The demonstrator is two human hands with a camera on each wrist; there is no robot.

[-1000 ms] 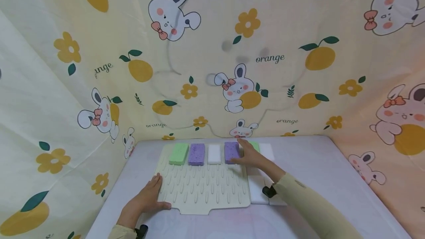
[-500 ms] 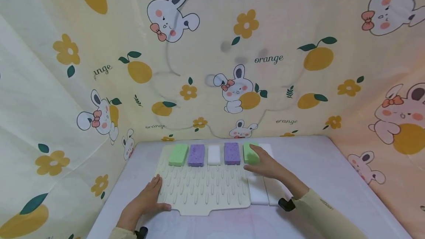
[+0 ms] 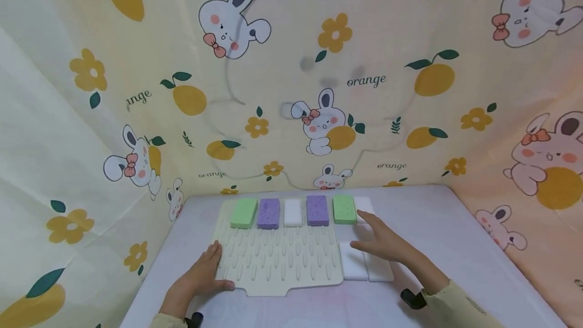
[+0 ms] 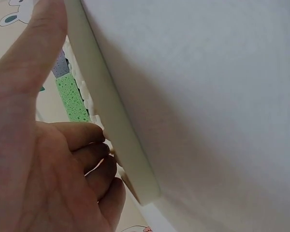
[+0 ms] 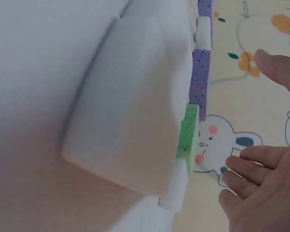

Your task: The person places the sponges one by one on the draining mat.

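Head view: a person's right hand (image 3: 387, 243) hangs over two flat white pieces (image 3: 354, 266), its grip spread wide between thumb and fingers, holding nothing. Just left of its fingertips lies a green sponge (image 3: 343, 210), its long axis running away from the person, across the open side of the grip; a white block (image 3: 364, 203) lies just past those fingertips. Farther left of the grip, a purple sponge (image 3: 317, 210) sits at the far end of a ribbed cream tray (image 3: 268, 287). The left hand (image 3: 200, 271), at the tray's opposite edge, is well apart from the green sponge, so the right hand is nearer. Left wrist view: the left grip rests against the tray's edge, fingers loosely bent, thumb alongside; how firmly it presses cannot be told. A second green sponge (image 4: 71, 99) shows beyond its fingertips. Right wrist view: the right grip's thumb stands far from its outstretched fingers, with only air between, and a gap separates the fingertips from the green sponge.
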